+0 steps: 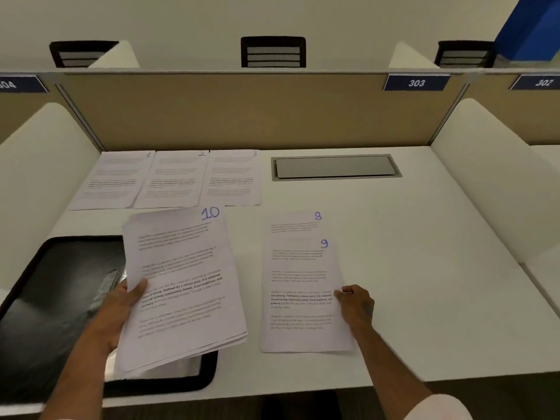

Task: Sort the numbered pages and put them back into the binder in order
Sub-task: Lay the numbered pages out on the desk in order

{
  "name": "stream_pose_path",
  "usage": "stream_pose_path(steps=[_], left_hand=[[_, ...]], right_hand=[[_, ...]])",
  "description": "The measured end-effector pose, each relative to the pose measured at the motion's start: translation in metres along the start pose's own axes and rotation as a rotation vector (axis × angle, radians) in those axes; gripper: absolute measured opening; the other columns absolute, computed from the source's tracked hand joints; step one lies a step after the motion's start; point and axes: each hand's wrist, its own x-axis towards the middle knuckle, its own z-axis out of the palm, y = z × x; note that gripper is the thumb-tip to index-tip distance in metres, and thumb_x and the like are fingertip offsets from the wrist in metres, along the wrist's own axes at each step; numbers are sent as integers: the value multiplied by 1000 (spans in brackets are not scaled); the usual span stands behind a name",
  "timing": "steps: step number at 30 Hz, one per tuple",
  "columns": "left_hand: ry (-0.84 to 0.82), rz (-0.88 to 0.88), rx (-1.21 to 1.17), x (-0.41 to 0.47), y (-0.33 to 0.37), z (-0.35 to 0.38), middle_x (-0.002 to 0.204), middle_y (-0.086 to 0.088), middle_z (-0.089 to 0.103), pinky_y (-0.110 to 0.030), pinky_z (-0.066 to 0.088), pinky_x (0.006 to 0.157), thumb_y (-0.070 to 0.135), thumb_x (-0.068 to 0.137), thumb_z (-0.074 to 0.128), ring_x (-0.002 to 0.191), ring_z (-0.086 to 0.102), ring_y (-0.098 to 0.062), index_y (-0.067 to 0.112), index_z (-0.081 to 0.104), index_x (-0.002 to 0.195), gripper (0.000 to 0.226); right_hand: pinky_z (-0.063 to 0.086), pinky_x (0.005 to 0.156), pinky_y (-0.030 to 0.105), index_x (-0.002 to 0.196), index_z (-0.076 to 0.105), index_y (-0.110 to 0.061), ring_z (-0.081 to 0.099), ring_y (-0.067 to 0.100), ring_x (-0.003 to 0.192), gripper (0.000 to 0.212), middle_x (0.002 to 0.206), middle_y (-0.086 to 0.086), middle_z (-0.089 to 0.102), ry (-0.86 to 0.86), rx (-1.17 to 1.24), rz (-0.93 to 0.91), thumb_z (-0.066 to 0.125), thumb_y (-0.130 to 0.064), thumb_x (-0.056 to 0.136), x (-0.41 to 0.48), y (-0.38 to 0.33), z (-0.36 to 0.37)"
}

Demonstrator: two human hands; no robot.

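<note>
The left hand point(121, 301) grips the stack point(181, 283) above the near-left binder point(45, 298), apparently freeing the right hand point(356, 304), pinching page 9 point(300, 292), to settle it over page 8 point(294, 222).

The binder point(54, 298) runs off the view's left edge, its right part hidden under the stack point(181, 283) held over it. Below the stack's top sheet only edges show, numbers unreadable. The left hand point(121, 307) shows just a thumb; its fingers are behind the stack. Right of the binder, page 9 point(303, 298) covers all but the top strip of page 8 point(295, 222). Whether the right hand point(356, 307) has a grip on page 9 or only touches its edge is unclear.
</note>
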Motion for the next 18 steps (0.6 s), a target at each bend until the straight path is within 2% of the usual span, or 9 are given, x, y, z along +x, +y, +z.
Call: stream_pose_path(steps=[3,6,7,9,11,14,16,18], left_hand=[[-56,17,-7,-1,-2,16,121,-26,65,-58,57,80,25,90,61,106,64,-47,10,57,129,43],[-111,37,5,0,-3,44,121,-24,65,-59,55,84,39,75,83,105,65,-46,12,58,128,65],[-138,37,15,0,-4,56,121,-24,66,-60,53,87,40,74,84,106,65,-46,13,58,128,66],[-188,53,16,2,-6,82,120,-23,67,-58,55,85,29,89,68,106,65,-45,13,57,129,45],[-214,58,22,7,-12,109,121,-22,66,-57,56,85,21,96,56,107,65,-44,12,55,132,37],[-262,68,28,8,-20,149,125,-20,65,-62,49,94,20,97,55,113,62,-44,15,53,135,38],[-276,54,42,6,-23,173,124,-18,66,-60,50,94,20,98,55,112,64,-40,17,54,133,35],[-279,32,50,4,-25,196,123,-17,67,-52,55,90,22,98,54,110,66,-36,16,55,132,34]], right_hand=[[50,80,32,112,64,-7,58,20,86,32,108,11,68,77,-10,-44,66,-32,91,-9,-9,-2],[46,67,23,105,65,-10,61,14,81,34,102,7,70,80,77,-133,60,-42,94,-23,-32,-5],[47,63,22,100,66,-11,64,13,79,35,96,4,71,7,158,-146,59,-45,93,-29,-43,-7],[53,65,24,95,69,-13,70,12,80,38,90,1,73,-223,340,-139,62,-50,91,-41,-65,-12],[56,70,26,97,71,-15,71,12,86,39,92,-2,74,-414,379,-165,66,-52,87,-47,-80,-14],[59,77,29,105,71,-18,71,13,90,36,98,-5,75,-498,382,-257,77,-43,80,-44,-86,-19],[59,75,27,103,72,-16,72,13,85,31,97,-4,75,-437,393,-278,82,-31,78,-35,-83,-26],[59,70,25,99,71,-16,72,14,80,26,93,-3,75,-327,408,-262,82,-22,77,-25,-78,-36]])
